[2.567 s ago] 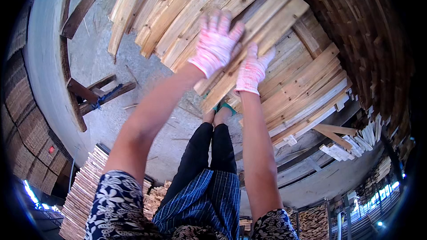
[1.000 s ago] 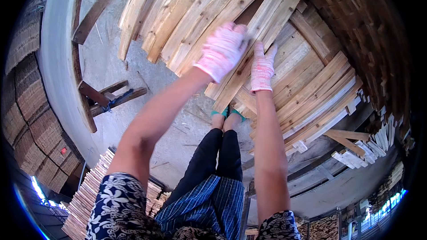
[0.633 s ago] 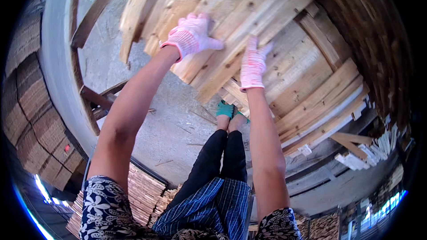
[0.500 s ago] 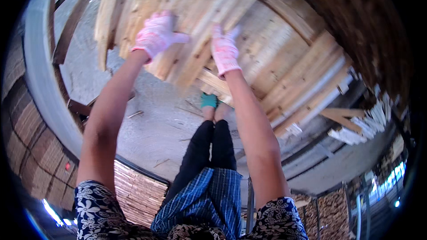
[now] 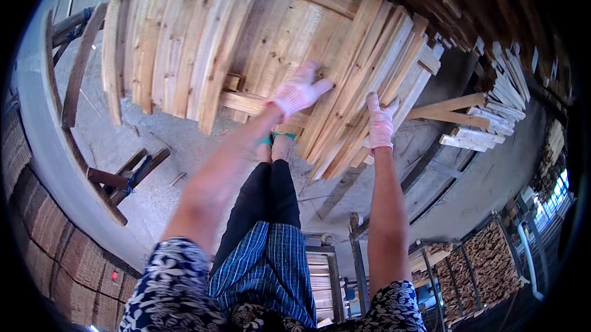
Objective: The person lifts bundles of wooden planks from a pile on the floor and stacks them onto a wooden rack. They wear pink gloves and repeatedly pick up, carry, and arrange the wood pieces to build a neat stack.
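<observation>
Wooden slats (image 5: 345,92), stiff, light and probably splintery, lie stacked on the floor ahead, with the left hand (image 5: 300,90) spread flat on them and the right hand (image 5: 380,121) open against their edge.

Place: a timber yard or woodworking shed.
Main sign: a broad heap of rough-sawn planks (image 5: 258,43) lay on the concrete floor (image 5: 154,166).
Right of the heap: shorter cut boards (image 5: 486,129) were piled.
Behind the heap: stacked slat bundles (image 5: 492,264) stood in racks.
</observation>
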Tool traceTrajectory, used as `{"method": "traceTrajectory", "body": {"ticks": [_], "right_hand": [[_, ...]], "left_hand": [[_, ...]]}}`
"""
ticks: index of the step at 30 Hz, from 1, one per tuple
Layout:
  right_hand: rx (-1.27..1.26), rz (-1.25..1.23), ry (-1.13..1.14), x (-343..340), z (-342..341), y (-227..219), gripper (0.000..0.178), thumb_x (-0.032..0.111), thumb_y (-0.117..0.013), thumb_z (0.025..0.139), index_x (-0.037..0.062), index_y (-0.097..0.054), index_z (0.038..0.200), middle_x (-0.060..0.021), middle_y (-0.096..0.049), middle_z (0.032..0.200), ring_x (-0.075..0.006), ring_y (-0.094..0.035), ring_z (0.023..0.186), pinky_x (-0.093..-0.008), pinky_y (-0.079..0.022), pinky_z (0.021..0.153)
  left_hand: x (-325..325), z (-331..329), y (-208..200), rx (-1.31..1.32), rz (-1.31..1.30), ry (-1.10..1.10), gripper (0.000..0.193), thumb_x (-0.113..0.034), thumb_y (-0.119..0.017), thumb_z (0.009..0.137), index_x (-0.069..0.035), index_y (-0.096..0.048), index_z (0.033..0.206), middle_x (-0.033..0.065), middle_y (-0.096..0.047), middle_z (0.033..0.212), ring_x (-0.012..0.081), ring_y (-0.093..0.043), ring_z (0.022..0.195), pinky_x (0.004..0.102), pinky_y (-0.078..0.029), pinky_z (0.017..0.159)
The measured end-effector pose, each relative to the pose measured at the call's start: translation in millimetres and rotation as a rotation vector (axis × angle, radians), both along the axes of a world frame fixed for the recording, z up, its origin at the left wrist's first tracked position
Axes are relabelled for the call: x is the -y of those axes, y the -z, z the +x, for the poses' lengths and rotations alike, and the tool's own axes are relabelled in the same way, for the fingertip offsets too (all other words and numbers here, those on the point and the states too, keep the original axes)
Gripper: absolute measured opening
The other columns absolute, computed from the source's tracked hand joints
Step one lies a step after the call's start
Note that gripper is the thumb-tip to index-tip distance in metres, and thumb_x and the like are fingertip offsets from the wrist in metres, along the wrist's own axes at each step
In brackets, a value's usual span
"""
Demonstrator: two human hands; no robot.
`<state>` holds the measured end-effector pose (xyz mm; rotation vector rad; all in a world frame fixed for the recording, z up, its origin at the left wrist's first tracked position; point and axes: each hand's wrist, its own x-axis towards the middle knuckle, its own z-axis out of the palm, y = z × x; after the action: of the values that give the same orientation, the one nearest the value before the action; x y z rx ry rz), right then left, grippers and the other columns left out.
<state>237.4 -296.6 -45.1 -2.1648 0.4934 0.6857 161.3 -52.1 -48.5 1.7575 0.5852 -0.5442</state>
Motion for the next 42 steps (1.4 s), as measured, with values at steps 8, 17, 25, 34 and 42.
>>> {"method": "traceTrajectory", "body": {"ticks": [8, 17, 25, 34, 42], "right_hand": [[-0.028, -0.117, 0.012, 1.7, 4.8, -7.5, 0.112, 0.045, -0.077, 0.082, -0.0056, -0.011, 0.157, -0.0264, -0.042, 0.15, -0.0366, -0.045, 0.135, -0.0402, -0.036, 0.112], [0.107, 0.123, 0.033, -20.3, -27.9, -71.4, 0.078, 0.029, -0.075, 0.086, -0.001, -0.036, 0.146, -0.0157, -0.053, 0.126, -0.0252, -0.052, 0.108, -0.0326, -0.045, 0.095], [-0.137, 0.216, -0.088, -204.0, -43.5, -26.2, 0.089, 0.029, -0.079, 0.085, -0.0053, -0.026, 0.148, -0.0201, -0.054, 0.13, -0.0289, -0.056, 0.113, -0.0375, -0.046, 0.099], [-0.126, 0.796, -0.069, -265.1, -44.0, 63.8, 0.092, 0.025, -0.081, 0.084, -0.0062, -0.026, 0.15, -0.0182, -0.056, 0.134, -0.0248, -0.054, 0.118, -0.0351, -0.043, 0.104], [-0.034, 0.573, -0.09, -264.4, -61.9, 81.1, 0.092, 0.031, -0.077, 0.086, 0.0, -0.024, 0.155, -0.022, -0.049, 0.143, -0.0323, -0.05, 0.13, -0.0395, -0.037, 0.112]], "left_hand": [[55.5, 25.4, -29.1, -0.17, -0.058, -0.165, 0.08, -0.042, -0.07, 0.089, -0.004, -0.035, 0.15, 0.0276, -0.052, 0.142, 0.0384, -0.055, 0.128, 0.0427, -0.044, 0.104], [-92.6, -29.2, 1.4, -0.108, 0.336, -0.251, 0.085, -0.038, -0.07, 0.089, -0.007, -0.026, 0.155, 0.0292, -0.049, 0.14, 0.0406, -0.058, 0.122, 0.0457, -0.045, 0.106], [-78.6, -33.8, -1.4, 0.112, 0.689, -0.23, 0.062, -0.026, -0.066, 0.093, -0.01, -0.04, 0.146, 0.0244, -0.048, 0.137, 0.0444, -0.051, 0.124, 0.05, -0.046, 0.103], [-225.7, -98.3, -35.5, -0.377, 0.567, -0.093, 0.061, -0.048, -0.072, 0.084, -0.006, -0.06, 0.127, 0.0228, -0.054, 0.133, 0.0391, -0.058, 0.119, 0.048, -0.05, 0.098], [-203.6, -51.3, -55.1, -0.513, 0.731, 0.254, 0.088, -0.059, -0.083, 0.067, -0.002, -0.056, 0.128, 0.0272, -0.051, 0.136, 0.0416, -0.054, 0.126, 0.0474, -0.048, 0.103]]}}
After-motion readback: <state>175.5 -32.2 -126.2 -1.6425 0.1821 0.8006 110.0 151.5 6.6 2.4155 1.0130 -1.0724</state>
